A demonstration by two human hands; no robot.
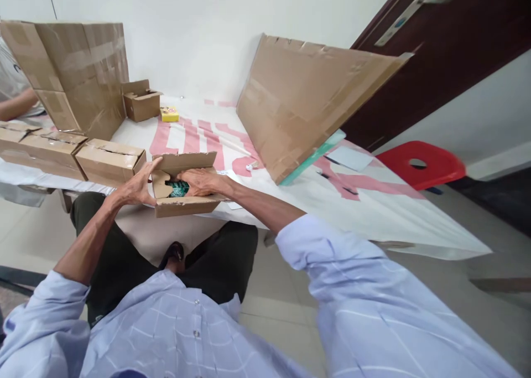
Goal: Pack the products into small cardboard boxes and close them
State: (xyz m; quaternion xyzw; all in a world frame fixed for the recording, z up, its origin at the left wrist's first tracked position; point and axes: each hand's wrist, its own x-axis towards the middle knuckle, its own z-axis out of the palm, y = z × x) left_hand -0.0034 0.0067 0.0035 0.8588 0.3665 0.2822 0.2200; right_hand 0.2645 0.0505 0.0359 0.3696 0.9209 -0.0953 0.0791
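A small open cardboard box (185, 205) sits at the table's near edge with its lid flap raised. Inside it lies a green item (178, 189). My left hand (136, 186) grips the box's left side, thumb up against the lid flap. My right hand (199, 181) reaches into the box from the right, its fingers resting on the green item; whether they close round it I cannot make out.
Closed small boxes (110, 162) line the table's left edge. A big taped carton (78, 73), an open small box (141, 104) and a yellow item (170, 114) stand at the back. A cardboard sheet (302, 98) leans right. Another person's arm (16, 104) shows far left. Red stool (421, 165) at right.
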